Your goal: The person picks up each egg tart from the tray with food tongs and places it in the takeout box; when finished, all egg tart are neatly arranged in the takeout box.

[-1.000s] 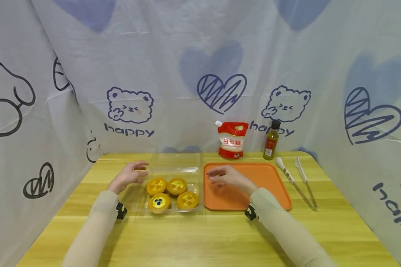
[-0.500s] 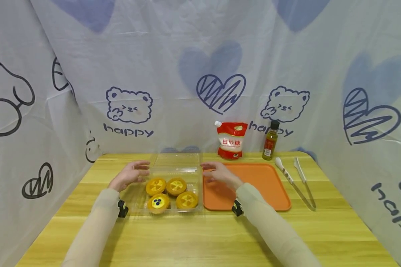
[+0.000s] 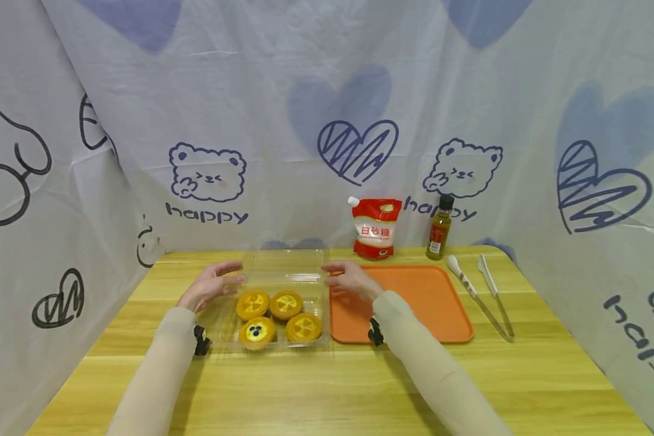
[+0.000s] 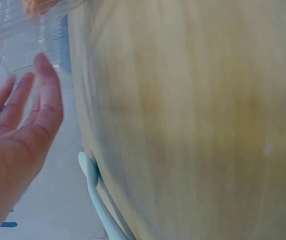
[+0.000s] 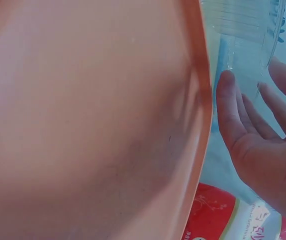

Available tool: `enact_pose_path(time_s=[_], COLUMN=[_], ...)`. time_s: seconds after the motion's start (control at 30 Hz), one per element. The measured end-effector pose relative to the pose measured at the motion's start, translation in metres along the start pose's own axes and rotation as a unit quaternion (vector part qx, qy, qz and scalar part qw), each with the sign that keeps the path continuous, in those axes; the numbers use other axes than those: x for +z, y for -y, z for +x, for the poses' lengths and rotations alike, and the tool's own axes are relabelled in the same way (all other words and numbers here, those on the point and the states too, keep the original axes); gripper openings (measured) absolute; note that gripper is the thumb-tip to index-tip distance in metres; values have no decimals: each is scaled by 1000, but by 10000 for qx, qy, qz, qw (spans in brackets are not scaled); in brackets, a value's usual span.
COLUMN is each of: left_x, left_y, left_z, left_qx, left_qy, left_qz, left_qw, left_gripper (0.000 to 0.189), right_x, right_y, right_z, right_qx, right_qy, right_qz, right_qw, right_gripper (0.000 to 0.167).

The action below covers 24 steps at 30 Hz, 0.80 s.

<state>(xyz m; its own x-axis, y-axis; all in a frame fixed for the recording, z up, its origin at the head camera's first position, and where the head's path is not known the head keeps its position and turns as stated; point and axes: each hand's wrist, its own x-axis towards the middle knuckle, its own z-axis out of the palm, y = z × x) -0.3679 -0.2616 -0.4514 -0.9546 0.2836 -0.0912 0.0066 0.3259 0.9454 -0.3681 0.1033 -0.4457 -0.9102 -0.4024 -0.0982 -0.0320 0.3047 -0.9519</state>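
Note:
A clear plastic clamshell box (image 3: 313,297) lies with its lid (image 3: 286,261) folded back. Inside sit several egg tarts (image 3: 286,305), one of them topped with blueberries (image 3: 257,331). My left hand (image 3: 209,284) is at the box's left side near the hinge, fingers spread and slightly bent. On the opposite side, my right hand (image 3: 353,280) has its fingertips right at the box's right edge, above the tray's left rim. In the left wrist view, fingers (image 4: 46,95) overlap the clear plastic (image 4: 25,52). Fingertips likewise meet the plastic (image 5: 240,32) in the right wrist view.
An orange tray (image 3: 414,303) lies right of the box. Behind it stand a red sugar pouch (image 3: 376,229) and a dark-capped oil bottle (image 3: 439,229). Metal tongs with white tips (image 3: 482,297) lie farther right. A pale long-handled utensil (image 4: 94,187) shows in the left wrist view.
My right hand has moved left from over the orange tray to the box's right edge. My left hand has hardly moved. The box and tarts stay in place.

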Motion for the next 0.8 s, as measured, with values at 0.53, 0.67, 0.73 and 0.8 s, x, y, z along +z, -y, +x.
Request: enact_pose_path(time_s=[0.53, 0.67, 0.73, 0.8], left_x=[-6, -9, -10, -11], left_y=[-10, -15, -18, -21], left_z=[1, 3, 2, 1], left_qx=[482, 532, 567, 593], left_qy=[-940, -1041, -1090, -1154], left_qz=[201, -234, -448, -602], left_qw=[9942, 9929, 9914, 9897], left_gripper=[52, 48, 49, 50], right_x=[-4, -5, -6, -7], right_y=[11, 14, 15, 16], right_z=[7, 7, 7, 7], right_qx=[-2, -59, -90, -132], right_qy=[-545, -578, -616, -619], right_qz=[1173, 1493, 1510, 1507], right_qw=[9916, 9871, 9866, 9866], right_gripper=[41, 44, 47, 47])
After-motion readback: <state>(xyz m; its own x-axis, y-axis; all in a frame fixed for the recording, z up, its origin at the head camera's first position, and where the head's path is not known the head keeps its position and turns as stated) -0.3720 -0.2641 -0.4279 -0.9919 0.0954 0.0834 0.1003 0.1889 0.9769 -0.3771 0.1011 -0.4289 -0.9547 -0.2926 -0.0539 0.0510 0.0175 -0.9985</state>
